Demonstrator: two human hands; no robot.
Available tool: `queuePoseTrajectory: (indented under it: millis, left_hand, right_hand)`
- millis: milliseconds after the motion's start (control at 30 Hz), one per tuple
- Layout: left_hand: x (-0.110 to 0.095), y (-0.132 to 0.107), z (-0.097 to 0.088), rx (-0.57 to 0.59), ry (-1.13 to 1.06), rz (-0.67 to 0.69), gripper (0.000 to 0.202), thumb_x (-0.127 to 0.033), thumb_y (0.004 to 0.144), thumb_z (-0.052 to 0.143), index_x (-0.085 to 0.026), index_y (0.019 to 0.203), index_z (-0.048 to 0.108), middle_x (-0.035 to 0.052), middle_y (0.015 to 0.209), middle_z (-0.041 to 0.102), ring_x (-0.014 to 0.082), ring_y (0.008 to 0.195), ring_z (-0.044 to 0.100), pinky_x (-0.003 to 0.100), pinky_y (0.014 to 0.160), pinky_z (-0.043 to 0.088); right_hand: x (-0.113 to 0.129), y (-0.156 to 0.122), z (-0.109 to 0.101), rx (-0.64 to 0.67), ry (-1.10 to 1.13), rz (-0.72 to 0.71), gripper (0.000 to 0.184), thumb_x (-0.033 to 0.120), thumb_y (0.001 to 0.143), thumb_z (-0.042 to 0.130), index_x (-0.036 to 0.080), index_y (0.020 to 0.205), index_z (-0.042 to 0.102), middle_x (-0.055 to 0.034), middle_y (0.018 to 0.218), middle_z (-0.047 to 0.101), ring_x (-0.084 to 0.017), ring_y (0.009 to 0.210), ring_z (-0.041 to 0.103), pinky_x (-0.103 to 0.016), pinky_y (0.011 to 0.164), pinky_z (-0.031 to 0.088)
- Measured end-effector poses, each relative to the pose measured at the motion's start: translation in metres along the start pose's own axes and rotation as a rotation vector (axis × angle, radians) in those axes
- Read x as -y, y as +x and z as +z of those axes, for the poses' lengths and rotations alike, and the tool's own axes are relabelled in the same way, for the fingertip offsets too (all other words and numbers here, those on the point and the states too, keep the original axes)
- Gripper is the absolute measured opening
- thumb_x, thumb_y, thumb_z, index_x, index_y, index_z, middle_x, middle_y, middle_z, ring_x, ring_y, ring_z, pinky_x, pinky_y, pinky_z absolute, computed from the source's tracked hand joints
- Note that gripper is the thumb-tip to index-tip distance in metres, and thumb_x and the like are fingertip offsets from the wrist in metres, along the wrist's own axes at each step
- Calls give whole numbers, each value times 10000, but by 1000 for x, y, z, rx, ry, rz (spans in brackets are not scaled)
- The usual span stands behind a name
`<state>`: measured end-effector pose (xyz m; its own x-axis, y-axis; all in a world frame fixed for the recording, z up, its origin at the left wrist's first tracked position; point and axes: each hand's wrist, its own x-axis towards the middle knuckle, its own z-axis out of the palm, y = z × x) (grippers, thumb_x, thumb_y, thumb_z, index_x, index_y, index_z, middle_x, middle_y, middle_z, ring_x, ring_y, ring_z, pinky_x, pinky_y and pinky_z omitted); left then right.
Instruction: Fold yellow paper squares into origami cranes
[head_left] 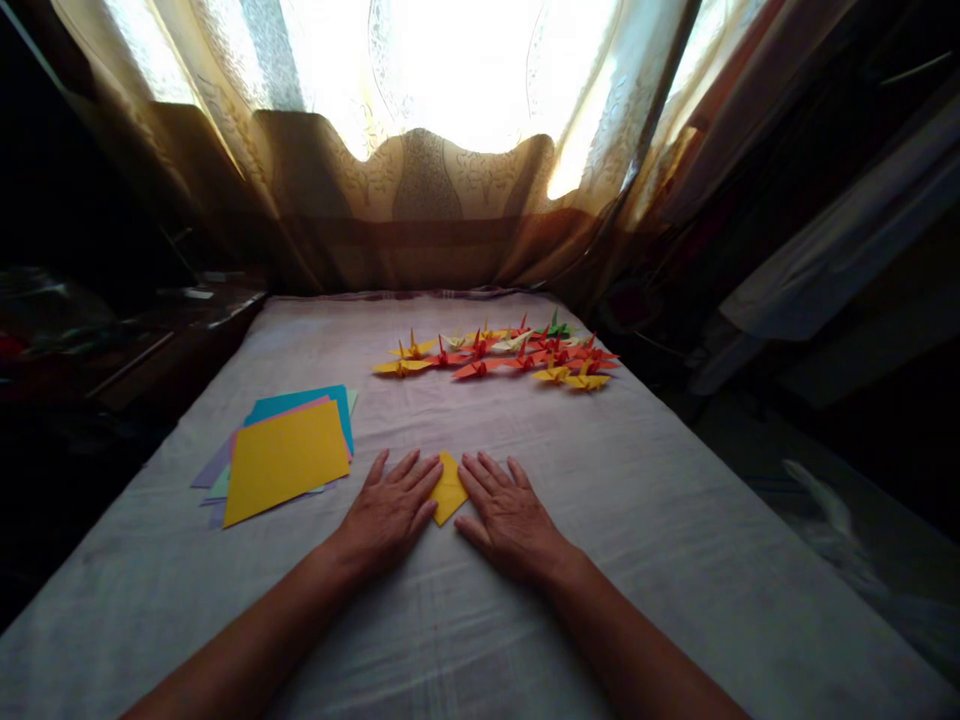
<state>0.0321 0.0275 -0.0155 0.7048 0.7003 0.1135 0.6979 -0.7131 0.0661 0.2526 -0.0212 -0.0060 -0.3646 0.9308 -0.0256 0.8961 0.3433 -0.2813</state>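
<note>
A small folded piece of yellow origami paper [448, 492] lies flat on the cloth-covered table [450, 620], one corner pointing toward me. My left hand [390, 505] rests palm down at its left edge, fingers stretched out and fingertips touching the paper. On the other side my right hand [510, 510] is also laid flat with fingers extended, its fingertips at the paper's right edge. Both hands partly cover the sides of the folded paper. Neither one grasps anything.
Left of my hands sits a loose stack of coloured paper sheets [289, 460], yellow on top. Several folded paper cranes [480, 368] in red, orange, yellow, white and green stand toward the far right. A curtain [420, 230] hangs behind the table, and clothes [825, 250] hang at right.
</note>
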Motion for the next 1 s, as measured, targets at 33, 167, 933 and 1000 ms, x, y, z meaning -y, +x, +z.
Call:
queuePoseTrajectory:
  millis: [33, 167, 933, 1000]
  left_hand:
    - [2, -3, 0, 1, 11, 6, 486, -395, 1023, 333, -234, 1468, 444, 56, 1488, 495, 289, 1395, 421, 550, 1179, 165]
    - [11, -13, -3, -23, 40, 24, 487, -428, 1018, 343, -243, 1448, 476, 58, 1458, 535, 299, 1377, 443, 565, 1179, 155]
    - [14, 5, -8, 117, -33, 24, 531, -412, 1006, 392, -255, 1512, 362, 64, 1531, 434, 283, 1434, 359, 525, 1185, 159]
    - [17, -3, -8, 86, -28, 16, 536, -438, 1005, 395, -260, 1509, 369, 66, 1518, 455, 286, 1430, 365, 530, 1185, 158]
  right_hand:
    - [0, 0, -1, 5, 4, 2, 667, 564, 974, 400, 182, 1519, 341, -89, 1584, 284, -272, 1483, 227, -567, 1202, 131]
    - [2, 0, -4, 24, 15, 8, 673, 563, 974, 398, 183, 1525, 324, -86, 1588, 273, -271, 1486, 219, -568, 1201, 126]
    - [-1, -1, -1, 1, 15, -12, 671, 561, 970, 423, 181, 1519, 349, -100, 1580, 298, -298, 1469, 262, -577, 1193, 155]
    - [-1, -1, 1, -9, 15, -10, 666, 559, 972, 419, 182, 1517, 354, -107, 1577, 308, -295, 1468, 263, -569, 1193, 156]
